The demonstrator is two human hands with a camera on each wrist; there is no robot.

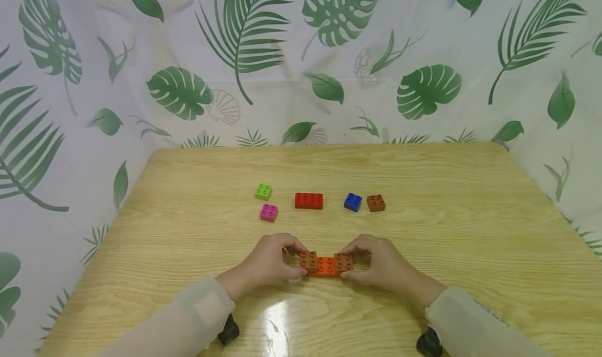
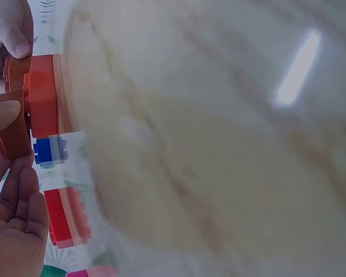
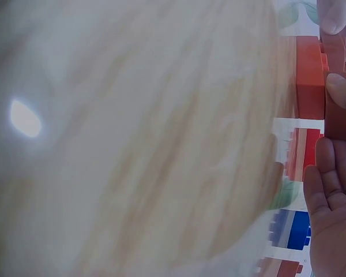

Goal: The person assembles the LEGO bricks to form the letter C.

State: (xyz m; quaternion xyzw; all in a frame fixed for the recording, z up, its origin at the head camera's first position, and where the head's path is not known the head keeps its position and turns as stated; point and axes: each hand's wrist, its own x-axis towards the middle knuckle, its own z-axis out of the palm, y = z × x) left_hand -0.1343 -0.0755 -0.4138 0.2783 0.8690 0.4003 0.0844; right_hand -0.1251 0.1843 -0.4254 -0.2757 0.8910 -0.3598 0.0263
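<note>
While both hands sit near the front edge of the table [image 1: 188, 179], looks like a pressing-together step: left hand [image 1: 268, 260] pinching the left brown brick [image 1: 308, 261], right hand [image 1: 381, 263] pinching the right brown brick [image 1: 344, 262], both seated on the ends of the orange long brick [image 1: 325, 267]. Fingers curled round the pieces, thumbs at the near side. Middle studs of the orange one bare. Hard to say from the blurry wrist views whether the brown ones are fully pushed down, probably close. Further toward the back edge, loose in a row: green brick [image 1: 263, 191], pink brick [image 1: 268, 212], red long brick [image 1: 308, 200], blue brick [image 1: 352, 202], spare brown brick [image 1: 375, 203]. Next move likely calls for firm downward pressure, then letting go and reaching for one of those.
</note>
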